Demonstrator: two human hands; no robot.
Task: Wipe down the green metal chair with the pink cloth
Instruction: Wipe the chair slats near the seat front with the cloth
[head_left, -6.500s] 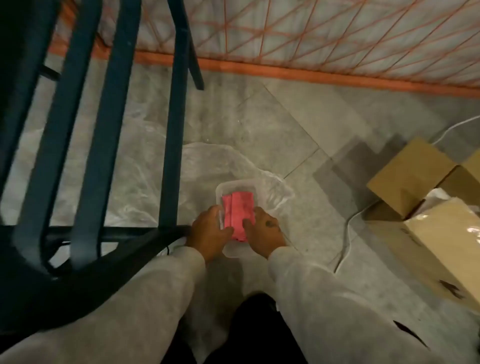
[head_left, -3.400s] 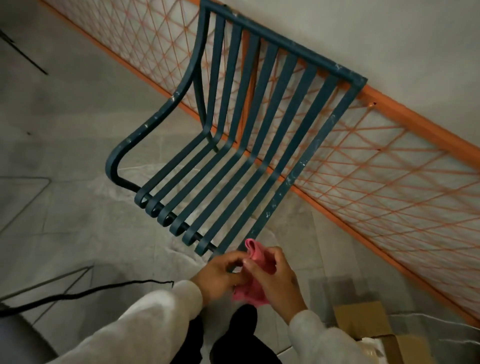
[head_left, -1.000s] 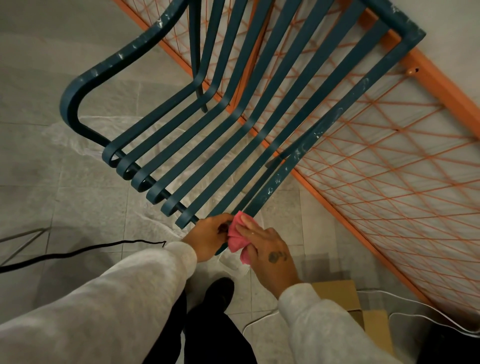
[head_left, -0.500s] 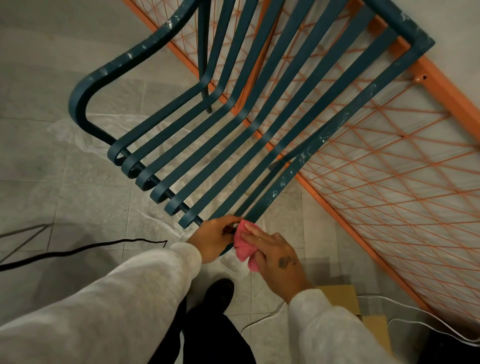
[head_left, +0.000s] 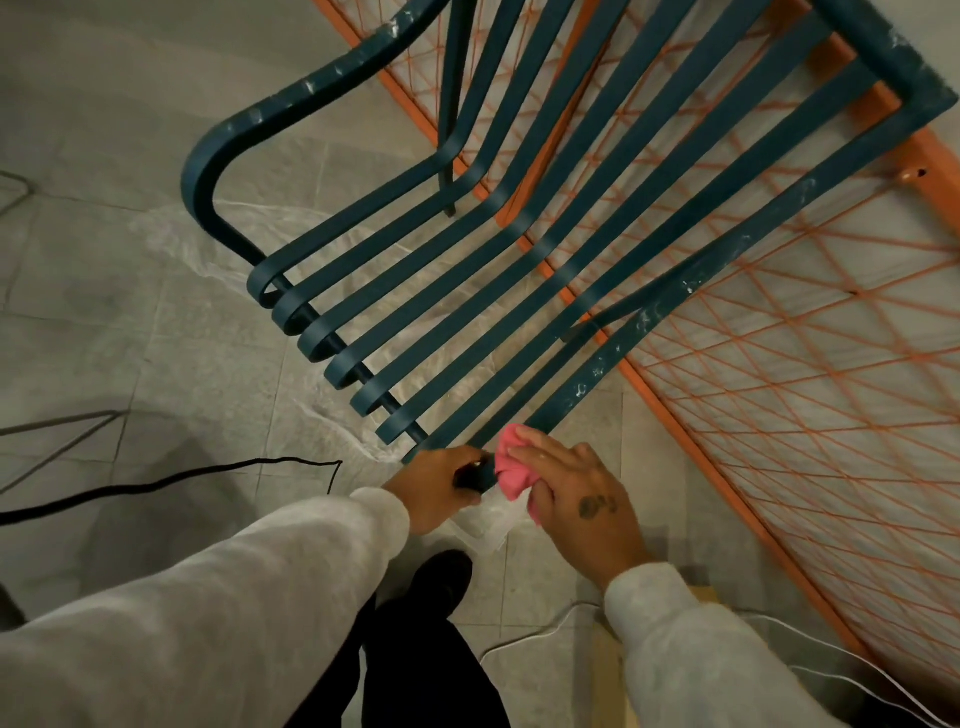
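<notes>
Low in the frame's centre, the right hand presses the bunched pink cloth against the green metal chair's front corner, fingers curled over it; the left hand grips the front edge beside it.

The slatted chair is dark blue-green with whitish flecks, the cloth at its front edge pink, the diamond-lattice mesh behind it orange, the tiled floor beneath it grey.
</notes>
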